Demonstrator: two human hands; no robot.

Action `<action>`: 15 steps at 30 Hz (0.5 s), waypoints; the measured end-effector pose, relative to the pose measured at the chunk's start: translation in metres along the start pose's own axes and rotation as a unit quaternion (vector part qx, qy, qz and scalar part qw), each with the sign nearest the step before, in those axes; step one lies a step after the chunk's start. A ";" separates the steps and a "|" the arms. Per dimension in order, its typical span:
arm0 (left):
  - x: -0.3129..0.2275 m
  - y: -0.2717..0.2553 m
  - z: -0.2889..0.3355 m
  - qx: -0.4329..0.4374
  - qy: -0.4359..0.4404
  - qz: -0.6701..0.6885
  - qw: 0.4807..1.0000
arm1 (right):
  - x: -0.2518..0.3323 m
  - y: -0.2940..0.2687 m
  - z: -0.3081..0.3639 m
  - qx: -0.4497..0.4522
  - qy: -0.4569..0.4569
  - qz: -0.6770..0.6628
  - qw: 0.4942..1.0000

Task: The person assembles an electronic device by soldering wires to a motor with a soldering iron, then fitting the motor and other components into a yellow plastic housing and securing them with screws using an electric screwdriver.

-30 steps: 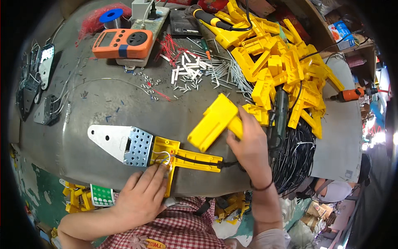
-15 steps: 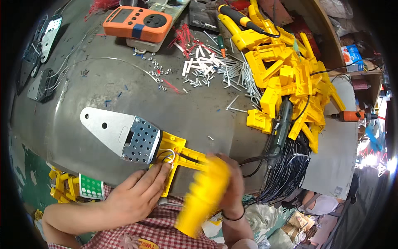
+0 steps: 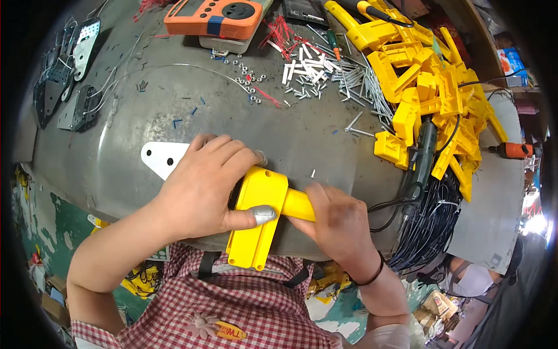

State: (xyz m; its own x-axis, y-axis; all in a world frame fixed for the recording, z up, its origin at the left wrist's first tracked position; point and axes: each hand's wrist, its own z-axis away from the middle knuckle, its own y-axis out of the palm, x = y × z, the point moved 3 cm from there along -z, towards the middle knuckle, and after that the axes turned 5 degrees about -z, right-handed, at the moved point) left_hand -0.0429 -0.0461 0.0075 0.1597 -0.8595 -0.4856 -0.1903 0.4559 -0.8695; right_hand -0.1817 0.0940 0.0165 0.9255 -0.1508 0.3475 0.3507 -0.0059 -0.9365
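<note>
Over the front edge of the table lies a yellow plastic casing (image 3: 251, 239), its closed outer face up, with a short yellow handle on its right. My left hand (image 3: 200, 189) is wrapped over the casing's left side, thumb on top and fingers across the far edge. Under that hand, a flat silver metal plate (image 3: 161, 153) with holes sticks out to the left; its perforated part is hidden. My right hand (image 3: 343, 224) grips the yellow handle, fingers closed round it. The inside of the casing and its wires are covered.
Yellow plastic parts (image 3: 424, 87) are heaped at the right, beside a dark green power tool (image 3: 427, 142) and bundled black cables (image 3: 424, 232). Loose screws (image 3: 372, 87), white sleeves (image 3: 308, 67) and nuts lie behind. An orange meter (image 3: 212, 18) stands at the back; metal assemblies (image 3: 78, 110) lie far left.
The blurred yellow cover in my right hand now lies over the open casing, hiding its wires. My left hand has moved onto the casing and plate; my right now holds the handle. The view has shifted.
</note>
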 end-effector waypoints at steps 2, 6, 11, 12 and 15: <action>-0.005 -0.002 0.001 -0.041 -0.031 -0.004 0.999 | 0.001 -0.004 -0.001 0.006 -0.004 -0.008 1.000; -0.019 -0.003 0.000 0.028 -0.071 -0.028 0.997 | -0.006 0.000 0.003 0.032 -0.034 0.010 0.999; -0.069 -0.026 0.011 0.158 0.370 -0.123 0.907 | -0.009 0.002 0.001 0.015 -0.058 0.013 0.998; -0.066 -0.018 0.007 0.150 0.404 -0.170 0.886 | -0.009 -0.001 -0.001 0.024 -0.063 0.002 0.998; -0.063 -0.005 -0.001 0.195 0.459 -0.197 0.844 | -0.011 -0.003 -0.003 0.028 -0.076 -0.008 0.997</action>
State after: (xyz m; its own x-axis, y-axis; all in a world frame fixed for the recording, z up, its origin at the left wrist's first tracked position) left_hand -0.0533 0.0058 0.0422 -0.7161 -0.6973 -0.0317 0.0633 -0.0198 -0.9978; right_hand -0.1932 0.0928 0.0157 0.9293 0.0012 0.3694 0.3689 0.0484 -0.9282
